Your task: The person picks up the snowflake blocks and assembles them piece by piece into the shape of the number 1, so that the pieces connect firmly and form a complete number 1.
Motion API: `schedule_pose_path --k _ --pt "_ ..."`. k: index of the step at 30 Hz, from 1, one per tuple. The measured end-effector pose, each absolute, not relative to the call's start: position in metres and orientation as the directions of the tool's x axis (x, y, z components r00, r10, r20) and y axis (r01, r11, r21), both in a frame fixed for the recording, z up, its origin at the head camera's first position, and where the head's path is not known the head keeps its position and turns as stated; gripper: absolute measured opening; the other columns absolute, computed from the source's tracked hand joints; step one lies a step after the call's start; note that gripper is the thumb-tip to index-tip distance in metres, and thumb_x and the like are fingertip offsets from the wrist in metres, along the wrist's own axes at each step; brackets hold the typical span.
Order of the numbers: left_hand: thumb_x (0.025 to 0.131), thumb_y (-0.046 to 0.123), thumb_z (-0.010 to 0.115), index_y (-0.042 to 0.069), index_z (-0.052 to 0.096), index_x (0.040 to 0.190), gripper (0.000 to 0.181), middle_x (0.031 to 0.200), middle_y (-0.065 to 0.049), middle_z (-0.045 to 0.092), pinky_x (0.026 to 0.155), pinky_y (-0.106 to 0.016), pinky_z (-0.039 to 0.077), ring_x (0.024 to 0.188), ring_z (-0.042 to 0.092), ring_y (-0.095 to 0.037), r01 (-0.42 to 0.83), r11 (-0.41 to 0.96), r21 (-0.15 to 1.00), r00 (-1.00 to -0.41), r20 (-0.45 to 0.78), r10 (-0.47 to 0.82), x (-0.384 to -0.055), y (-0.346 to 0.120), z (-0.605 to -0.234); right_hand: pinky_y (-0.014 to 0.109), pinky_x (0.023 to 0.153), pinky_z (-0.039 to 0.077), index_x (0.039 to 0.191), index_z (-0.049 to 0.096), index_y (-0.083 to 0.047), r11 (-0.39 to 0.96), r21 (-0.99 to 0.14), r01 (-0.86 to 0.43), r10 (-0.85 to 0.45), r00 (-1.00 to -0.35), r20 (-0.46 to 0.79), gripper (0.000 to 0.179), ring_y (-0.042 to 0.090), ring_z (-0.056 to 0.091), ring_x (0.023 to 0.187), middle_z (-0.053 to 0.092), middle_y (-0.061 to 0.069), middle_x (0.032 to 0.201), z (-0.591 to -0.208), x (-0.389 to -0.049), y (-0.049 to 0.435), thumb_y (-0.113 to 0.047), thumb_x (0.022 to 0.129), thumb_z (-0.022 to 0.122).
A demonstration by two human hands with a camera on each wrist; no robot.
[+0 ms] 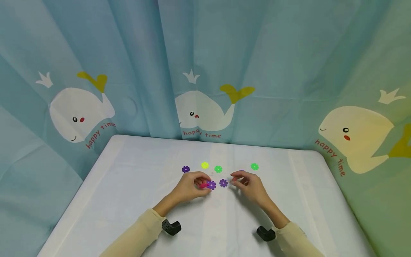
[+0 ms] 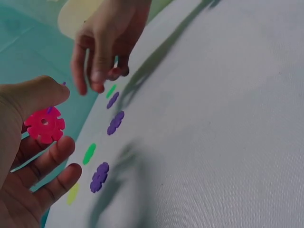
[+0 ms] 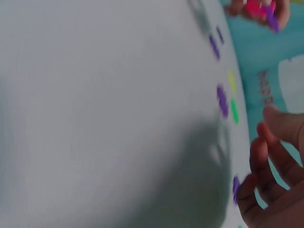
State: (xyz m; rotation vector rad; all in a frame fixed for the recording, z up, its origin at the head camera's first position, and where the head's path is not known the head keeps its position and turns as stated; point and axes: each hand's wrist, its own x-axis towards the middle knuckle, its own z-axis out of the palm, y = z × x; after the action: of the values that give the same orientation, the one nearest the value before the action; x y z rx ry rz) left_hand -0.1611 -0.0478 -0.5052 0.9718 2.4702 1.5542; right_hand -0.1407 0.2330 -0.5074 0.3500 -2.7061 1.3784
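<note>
My left hand (image 1: 192,186) pinches a pink notched snowflake disc (image 2: 45,124) with a purple snowflake disc (image 1: 212,185) joined to it at an angle. Both discs are up off the table between thumb and fingers. Just to their right, another purple disc (image 1: 223,183) lies flat on the table. My right hand (image 1: 251,186) hovers beside that one, its fingers loosely bent with nothing between them in the right wrist view. Behind the right hand, one more purple disc (image 1: 242,171) is mostly hidden.
Farther back on the white table (image 1: 135,185) lie a dark purple disc (image 1: 186,169), a yellow disc (image 1: 204,165), a green disc (image 1: 218,169) and a second green disc (image 1: 254,166). A blue curtain (image 1: 205,46) with printed whales hangs along the table's far edge.
</note>
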Motion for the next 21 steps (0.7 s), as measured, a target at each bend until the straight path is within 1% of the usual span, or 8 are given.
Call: schedule_pose_path --k 3,5,7,10,13,16,21 --pt "0.082 0.013 0.087 0.01 0.075 0.107 0.028 0.09 0.004 0.069 0.073 -0.027 0.056 0.079 0.062 -0.011 0.468 0.287 0.836 -0.801 0.264 0.538 -0.161 -0.051 -0.505 0.025 0.061 0.05 0.113 0.075 -0.005 0.629 -0.742 -0.231 -0.122 -0.972 0.2 0.025 0.014 0.062 0.072 0.072 0.005 0.094 -0.51 -0.144 0.241 -0.003 0.088 0.08" --pt "0.083 0.013 0.086 0.01 0.075 0.108 0.028 0.091 0.005 0.07 0.074 -0.027 0.056 0.079 0.062 -0.011 0.462 0.291 0.838 -0.804 0.257 0.537 -0.162 -0.053 -0.506 0.025 0.058 0.049 0.112 0.075 -0.004 0.635 -0.732 -0.248 -0.134 -0.968 0.211 0.026 0.013 0.06 0.071 0.071 0.006 0.094 -0.512 -0.145 0.243 -0.002 0.087 0.08" --pt "0.083 0.012 0.086 0.01 0.074 0.108 0.028 0.091 0.005 0.07 0.074 -0.026 0.056 0.079 0.063 -0.01 0.462 0.297 0.836 -0.807 0.257 0.532 -0.162 -0.056 -0.507 0.025 0.059 0.048 0.113 0.074 -0.002 0.632 -0.721 -0.286 -0.182 -0.958 0.221 0.028 0.013 0.059 0.071 0.071 0.007 0.094 -0.515 -0.146 0.242 -0.002 0.086 0.081" --pt "0.083 0.012 0.086 0.01 0.074 0.109 0.029 0.091 0.005 0.069 0.073 -0.026 0.056 0.079 0.062 -0.01 0.459 0.307 0.834 -0.815 0.257 0.52 -0.163 -0.059 -0.508 0.025 0.062 0.048 0.114 0.074 -0.001 0.625 -0.688 -0.37 -0.282 -0.928 0.243 0.031 0.013 0.056 0.073 0.071 0.008 0.095 -0.519 -0.149 0.236 -0.004 0.085 0.083" --pt "0.083 0.012 0.086 0.01 0.074 0.11 0.029 0.09 0.005 0.069 0.071 -0.027 0.056 0.077 0.062 -0.011 0.463 0.314 0.829 -0.817 0.261 0.515 -0.165 -0.061 -0.508 0.025 0.065 0.046 0.116 0.075 -0.002 0.626 -0.668 -0.402 -0.327 -0.913 0.243 0.033 0.012 0.053 0.074 0.071 0.006 0.095 -0.521 -0.154 0.228 -0.005 0.084 0.084" --pt "0.082 0.011 0.086 0.009 0.074 0.11 0.03 0.091 0.005 0.07 0.07 -0.027 0.055 0.076 0.062 -0.012 0.466 0.322 0.824 -0.818 0.263 0.511 -0.165 -0.063 -0.51 0.026 0.064 0.044 0.118 0.075 -0.004 0.636 -0.664 -0.394 -0.348 -0.914 0.209 0.035 0.012 0.051 0.072 0.07 0.004 0.094 -0.52 -0.159 0.222 -0.005 0.084 0.084" --pt "0.082 0.009 0.085 0.009 0.074 0.11 0.03 0.092 0.004 0.07 0.069 -0.026 0.055 0.075 0.062 -0.012 0.464 0.336 0.819 -0.824 0.26 0.503 -0.166 -0.066 -0.512 0.026 0.063 0.043 0.12 0.075 -0.008 0.677 -0.636 -0.371 -0.402 -0.91 0.103 0.035 0.011 0.049 0.072 0.066 0.004 0.097 -0.517 -0.165 0.217 -0.005 0.086 0.081"
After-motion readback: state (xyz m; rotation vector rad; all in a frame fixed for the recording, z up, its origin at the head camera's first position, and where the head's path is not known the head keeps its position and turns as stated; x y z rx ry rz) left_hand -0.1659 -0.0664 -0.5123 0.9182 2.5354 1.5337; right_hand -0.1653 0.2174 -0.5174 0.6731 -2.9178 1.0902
